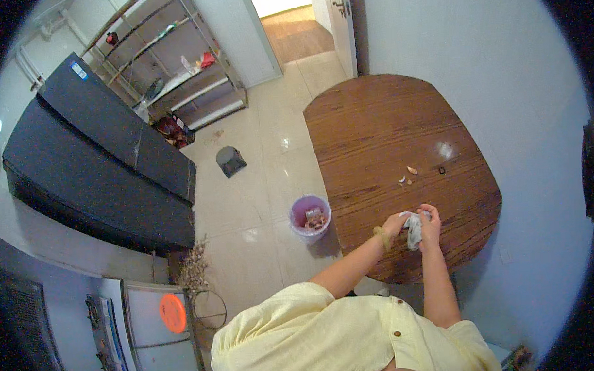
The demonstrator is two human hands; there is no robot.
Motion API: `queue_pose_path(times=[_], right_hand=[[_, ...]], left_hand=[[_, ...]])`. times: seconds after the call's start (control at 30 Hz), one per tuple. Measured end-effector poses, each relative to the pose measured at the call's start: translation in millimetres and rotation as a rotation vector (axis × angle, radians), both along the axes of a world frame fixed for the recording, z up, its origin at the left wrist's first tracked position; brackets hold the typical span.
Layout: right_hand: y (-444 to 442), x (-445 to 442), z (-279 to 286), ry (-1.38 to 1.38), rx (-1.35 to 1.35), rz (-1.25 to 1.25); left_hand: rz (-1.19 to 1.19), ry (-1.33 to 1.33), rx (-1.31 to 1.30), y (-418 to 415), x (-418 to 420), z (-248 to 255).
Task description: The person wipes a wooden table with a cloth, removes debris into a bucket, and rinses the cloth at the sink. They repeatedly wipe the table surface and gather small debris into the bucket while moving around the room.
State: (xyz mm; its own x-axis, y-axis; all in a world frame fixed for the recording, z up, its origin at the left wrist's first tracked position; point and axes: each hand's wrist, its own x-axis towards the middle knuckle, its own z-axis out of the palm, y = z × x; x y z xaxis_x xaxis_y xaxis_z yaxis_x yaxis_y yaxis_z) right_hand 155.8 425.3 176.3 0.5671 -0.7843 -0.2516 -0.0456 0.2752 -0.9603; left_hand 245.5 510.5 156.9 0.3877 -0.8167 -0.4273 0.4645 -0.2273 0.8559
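My left hand (pixel 392 226), with a pale bangle at its wrist, pinches one side of a crumpled whitish cloth or tissue (pixel 414 233). On its other side my right hand (pixel 430 226) grips the same piece, with the fingers curled over its upper part. Both hands are above the near part of a brown wood-grain table (pixel 373 129). Beyond them on the tabletop lie a tan shell-like scrap (pixel 412 170), a small white curved scrap (pixel 402 180) and a tiny pale bit (pixel 409 182). A small dark ring-shaped object (pixel 442 170) is to their right.
Left of the table stands a purple wastebasket (pixel 298 212) with litter inside. A grey dustpan-like object (pixel 231 161) is on the tiled floor. Farther left are a dark refrigerator (pixel 109 138) and a metal shelf rack (pixel 185 84). An open door (pixel 340 32) is behind the table, a wall to its right.
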Motion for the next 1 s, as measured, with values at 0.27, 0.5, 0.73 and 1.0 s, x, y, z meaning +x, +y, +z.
queue_pose_path(times=[0.27,0.5,0.73,1.0], right_hand=[[-23.1,-28.0,10.8,0.216,-0.529,0.278],[-34.8,-37.5,16.0,-0.312,0.079,-0.061],[-2.2,-21.3,44.2,0.004,-0.566,0.341],[9.3,-6.8,61.9,-0.324,0.224,0.165]], left_hand=[[-0.054,-0.517,-0.145,23.0,34.8,32.3],[-0.184,-0.926,-0.028,40.2,37.4,35.8],[-0.006,-0.603,-0.286,18.2,24.1,10.5],[0.320,-0.021,-0.087,18.1,-3.3,27.8]])
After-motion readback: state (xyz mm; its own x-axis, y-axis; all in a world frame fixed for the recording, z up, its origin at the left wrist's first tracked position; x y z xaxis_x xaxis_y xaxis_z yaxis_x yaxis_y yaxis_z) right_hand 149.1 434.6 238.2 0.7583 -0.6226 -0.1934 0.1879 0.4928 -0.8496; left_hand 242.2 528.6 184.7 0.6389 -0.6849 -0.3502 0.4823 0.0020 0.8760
